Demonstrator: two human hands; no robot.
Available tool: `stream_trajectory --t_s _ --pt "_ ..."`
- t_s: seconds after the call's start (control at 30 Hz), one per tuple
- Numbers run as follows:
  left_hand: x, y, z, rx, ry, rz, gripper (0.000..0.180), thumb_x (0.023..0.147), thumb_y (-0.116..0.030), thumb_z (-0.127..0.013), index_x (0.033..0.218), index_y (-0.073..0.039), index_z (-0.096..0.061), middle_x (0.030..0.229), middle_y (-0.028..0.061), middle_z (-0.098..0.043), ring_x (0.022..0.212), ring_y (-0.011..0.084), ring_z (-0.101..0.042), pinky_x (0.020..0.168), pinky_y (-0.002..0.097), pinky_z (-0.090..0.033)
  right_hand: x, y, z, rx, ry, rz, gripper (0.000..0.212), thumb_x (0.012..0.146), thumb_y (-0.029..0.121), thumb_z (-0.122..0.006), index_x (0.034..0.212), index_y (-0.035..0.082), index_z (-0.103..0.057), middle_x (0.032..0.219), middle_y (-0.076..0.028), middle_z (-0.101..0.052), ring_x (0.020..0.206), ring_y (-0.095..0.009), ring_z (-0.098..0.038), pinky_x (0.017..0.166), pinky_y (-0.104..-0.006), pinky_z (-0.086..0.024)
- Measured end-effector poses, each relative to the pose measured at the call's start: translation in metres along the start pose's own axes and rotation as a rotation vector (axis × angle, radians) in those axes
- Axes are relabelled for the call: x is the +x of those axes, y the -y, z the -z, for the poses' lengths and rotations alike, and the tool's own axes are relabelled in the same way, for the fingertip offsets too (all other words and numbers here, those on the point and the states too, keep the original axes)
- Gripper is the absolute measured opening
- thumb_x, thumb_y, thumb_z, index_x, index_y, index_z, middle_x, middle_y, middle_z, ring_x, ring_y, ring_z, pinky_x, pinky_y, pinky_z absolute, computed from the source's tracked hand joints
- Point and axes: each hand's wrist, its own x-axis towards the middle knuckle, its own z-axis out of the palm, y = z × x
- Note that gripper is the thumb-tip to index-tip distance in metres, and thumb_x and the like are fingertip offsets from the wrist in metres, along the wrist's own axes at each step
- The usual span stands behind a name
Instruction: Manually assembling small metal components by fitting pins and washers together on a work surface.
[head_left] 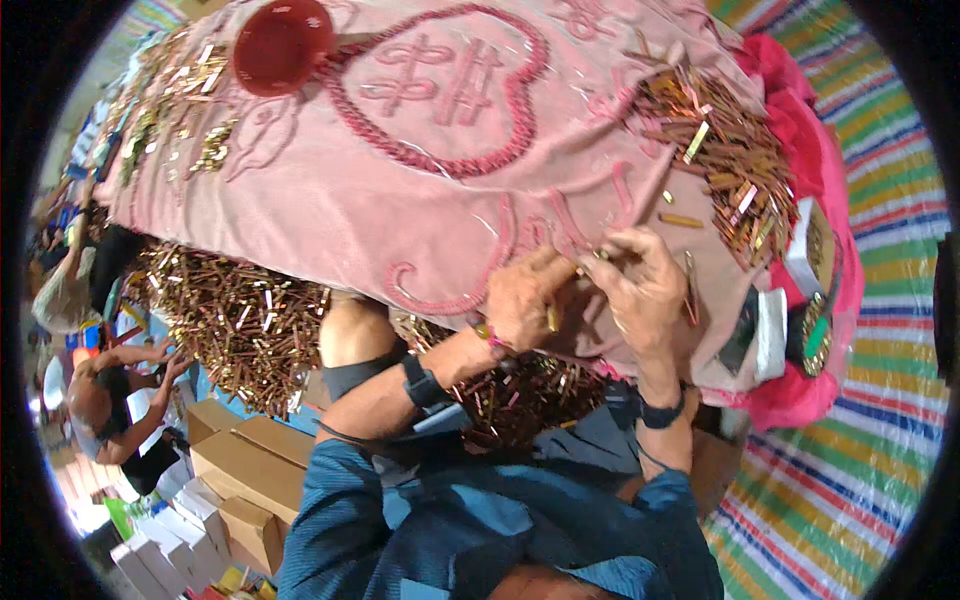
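Observation:
My left hand (525, 300) is closed above the pink cloth (300, 220), fingers curled. A small gold-coloured end (553, 318) sticks out below its fingers. Close beside it, my right hand (648, 290) pinches a short slim brown-and-gold tube (598, 255) between thumb and fingertips. The fingertips of both hands nearly meet, and part of what they hold is hidden. Just past the right hand, a brown stick (680, 219) and a small gold piece (667, 197) lie loose on the cloth. A pile of slim brown and gold sticks (735, 160) spreads at the far right.
A red bowl (283, 47) stands at the far left, near scattered gold pieces (215, 145). A large heap of brown sticks (235, 320) lies below the cloth's edge. White boxes (771, 335) sit at right; cardboard boxes (250, 465) and another person (95, 410) are at left.

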Motion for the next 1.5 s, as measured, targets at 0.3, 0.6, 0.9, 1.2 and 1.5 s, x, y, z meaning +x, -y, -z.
stream_trajectory --t_s 0.3,0.6,0.9,1.2,1.5 --pt "-0.012 0.008 -0.001 0.056 0.001 -0.056 0.030 0.078 -0.014 -0.070 0.107 -0.011 -0.065 0.086 0.0111 -0.058 0.075 0.0344 -0.062 0.059 0.0437 -0.048 -0.002 0.016 0.008 -0.253 0.177 0.125 0.019 0.084 -0.001 -0.074 0.101 -0.003 -0.067 0.091 -0.008 -0.064 0.074 -0.016 -0.062 0.068 -0.0281 -0.051" --pt "-0.009 0.007 0.003 0.051 0.058 -0.032 0.036 0.080 -0.015 -0.067 0.115 -0.014 -0.063 0.092 0.0097 -0.059 0.081 0.0345 -0.064 0.062 0.0456 -0.050 0.001 0.008 0.008 -0.225 0.168 0.111 0.033 0.079 0.017 -0.086 0.089 -0.002 -0.060 0.086 -0.006 -0.062 0.080 -0.013 -0.058 0.072 -0.0275 -0.049" --pt "-0.010 0.002 0.010 0.010 0.108 0.041 0.037 0.079 -0.016 -0.066 0.115 -0.012 -0.061 0.096 0.0106 -0.058 0.085 0.0357 -0.063 0.067 0.0453 -0.052 -0.007 0.004 0.006 0.181 0.093 -0.191 0.040 0.082 0.028 -0.085 0.096 -0.002 -0.063 0.091 -0.010 -0.063 0.086 -0.016 -0.060 0.077 -0.0298 -0.051" --pt "-0.014 0.019 -0.007 0.016 0.144 -0.047 0.037 0.080 -0.021 -0.065 0.116 -0.012 -0.060 0.096 0.0106 -0.056 0.091 0.0344 -0.063 0.066 0.0464 -0.050 -0.008 -0.007 0.015 0.056 0.151 -0.112 0.044 0.081 0.028 -0.086 0.101 -0.002 -0.061 0.097 -0.008 -0.060 0.087 -0.015 -0.057 0.080 -0.0263 -0.049" --pt "-0.009 0.024 -0.014 0.057 0.121 -0.039 0.039 0.081 -0.020 -0.064 0.119 -0.015 -0.061 0.097 0.0106 -0.058 0.087 0.0355 -0.064 0.065 0.0465 -0.049 -0.006 -0.039 0.033 -0.015 0.199 -0.001 0.031 0.085 0.018 -0.082 0.095 0.000 -0.058 0.098 -0.007 -0.058 0.089 -0.014 -0.055 0.081 -0.0263 -0.046"
